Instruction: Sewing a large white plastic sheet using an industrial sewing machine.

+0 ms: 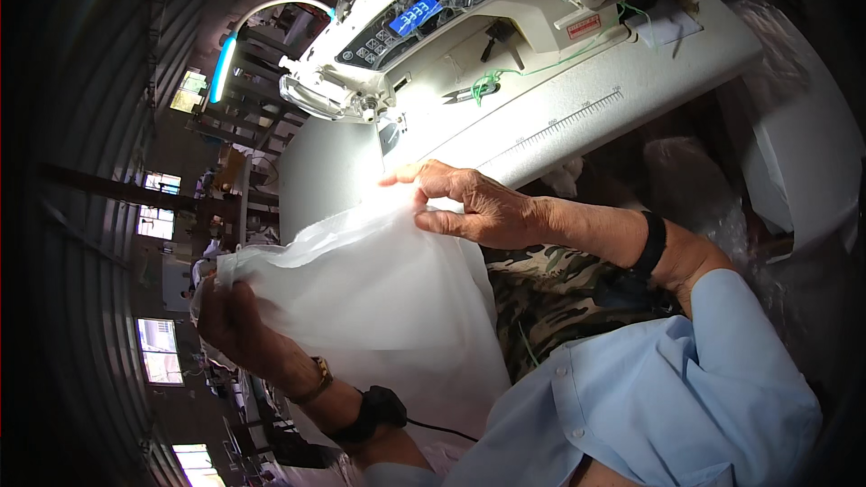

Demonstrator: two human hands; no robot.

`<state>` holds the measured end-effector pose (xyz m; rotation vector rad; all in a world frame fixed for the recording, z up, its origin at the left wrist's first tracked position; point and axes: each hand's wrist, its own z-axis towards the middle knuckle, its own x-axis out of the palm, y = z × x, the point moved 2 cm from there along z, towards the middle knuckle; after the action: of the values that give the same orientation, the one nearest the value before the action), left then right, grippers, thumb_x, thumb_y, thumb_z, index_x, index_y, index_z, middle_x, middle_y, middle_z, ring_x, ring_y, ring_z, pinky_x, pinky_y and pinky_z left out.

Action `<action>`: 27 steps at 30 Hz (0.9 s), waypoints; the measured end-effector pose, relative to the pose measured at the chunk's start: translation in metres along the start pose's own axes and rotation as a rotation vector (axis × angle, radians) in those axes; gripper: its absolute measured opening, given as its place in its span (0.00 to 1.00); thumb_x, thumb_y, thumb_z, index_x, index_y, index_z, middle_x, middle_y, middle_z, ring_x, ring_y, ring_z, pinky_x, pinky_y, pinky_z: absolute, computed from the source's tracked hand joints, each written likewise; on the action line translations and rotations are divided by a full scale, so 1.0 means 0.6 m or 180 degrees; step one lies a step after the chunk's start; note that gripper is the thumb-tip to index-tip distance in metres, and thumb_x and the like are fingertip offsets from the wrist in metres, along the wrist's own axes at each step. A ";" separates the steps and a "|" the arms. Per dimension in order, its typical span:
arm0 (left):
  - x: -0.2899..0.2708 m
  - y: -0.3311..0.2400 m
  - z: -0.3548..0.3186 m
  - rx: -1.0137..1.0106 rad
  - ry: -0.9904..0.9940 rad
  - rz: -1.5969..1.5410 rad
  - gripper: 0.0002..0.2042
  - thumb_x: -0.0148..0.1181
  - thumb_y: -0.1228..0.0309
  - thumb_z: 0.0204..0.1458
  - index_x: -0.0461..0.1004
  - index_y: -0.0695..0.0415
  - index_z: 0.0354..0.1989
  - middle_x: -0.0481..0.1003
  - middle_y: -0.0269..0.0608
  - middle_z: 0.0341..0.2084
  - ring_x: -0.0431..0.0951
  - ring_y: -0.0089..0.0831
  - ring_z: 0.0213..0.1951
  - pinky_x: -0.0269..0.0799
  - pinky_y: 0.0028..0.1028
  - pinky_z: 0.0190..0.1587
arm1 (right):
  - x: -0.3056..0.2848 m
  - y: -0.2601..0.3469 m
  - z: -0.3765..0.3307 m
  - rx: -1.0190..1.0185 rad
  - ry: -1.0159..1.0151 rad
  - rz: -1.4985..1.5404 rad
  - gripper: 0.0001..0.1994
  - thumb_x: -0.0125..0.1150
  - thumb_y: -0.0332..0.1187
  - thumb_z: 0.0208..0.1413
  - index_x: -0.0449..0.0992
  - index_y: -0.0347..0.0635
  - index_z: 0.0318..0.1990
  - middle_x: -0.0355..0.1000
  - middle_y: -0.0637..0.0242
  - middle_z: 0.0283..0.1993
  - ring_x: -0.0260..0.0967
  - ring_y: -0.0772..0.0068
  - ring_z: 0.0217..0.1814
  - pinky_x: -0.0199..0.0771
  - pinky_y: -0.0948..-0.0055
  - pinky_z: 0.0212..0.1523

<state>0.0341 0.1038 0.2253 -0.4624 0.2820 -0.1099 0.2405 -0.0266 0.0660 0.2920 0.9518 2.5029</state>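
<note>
A sheet of thin white fabric [370,289] hangs between my two hands and drapes down over my lap. My left hand [239,325] is closed on its far left corner, the fingers partly in shadow. Near the front edge of the sewing machine table, my right hand [469,203] pinches the upper edge of the cloth between thumb and fingers. Just beyond that hand stands a white sewing machine [541,0], its needle area [388,122] brightly lit. The fabric lies in front of the needle, apart from it.
A small lamp [224,63] on a bent arm glows left of the machine. Green thread [487,87] and small snips [469,94] lie on the machine bed. The white table [577,117] carries a printed ruler scale. Clear plastic wrapping [767,45] sits at right.
</note>
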 end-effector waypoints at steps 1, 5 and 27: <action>0.004 -0.012 0.006 -0.0124 -0.0097 0.0090 0.08 0.59 0.73 0.55 0.75 0.67 0.34 0.76 0.45 0.32 0.76 0.29 0.43 0.72 0.28 0.46 | 0.004 0.004 0.003 0.0075 0.0187 0.0035 0.09 0.57 0.33 0.60 0.69 0.37 0.36 0.74 0.51 0.45 0.70 0.61 0.48 0.69 0.64 0.51; 0.015 -0.039 0.041 -0.0043 0.0392 0.0482 0.07 0.59 0.72 0.57 0.75 0.65 0.33 0.73 0.35 0.26 0.71 0.22 0.32 0.68 0.23 0.36 | 0.006 0.041 -0.013 0.0273 0.0005 -0.0018 0.10 0.56 0.33 0.62 0.67 0.36 0.34 0.63 0.63 0.24 0.58 0.73 0.27 0.64 0.69 0.32; 0.194 0.064 -0.200 -0.1367 0.2160 -0.0606 0.09 0.56 0.71 0.62 0.76 0.64 0.33 0.65 0.29 0.16 0.59 0.15 0.19 0.55 0.20 0.22 | -0.049 -0.012 -0.091 0.1753 0.0735 -0.0529 0.35 0.59 0.49 0.61 0.55 0.29 0.64 0.70 0.55 0.49 0.67 0.73 0.47 0.69 0.74 0.50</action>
<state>0.1117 0.0673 0.0767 -0.8742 0.9389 -0.3992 0.2499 -0.0671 0.0197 0.0821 1.6820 2.1135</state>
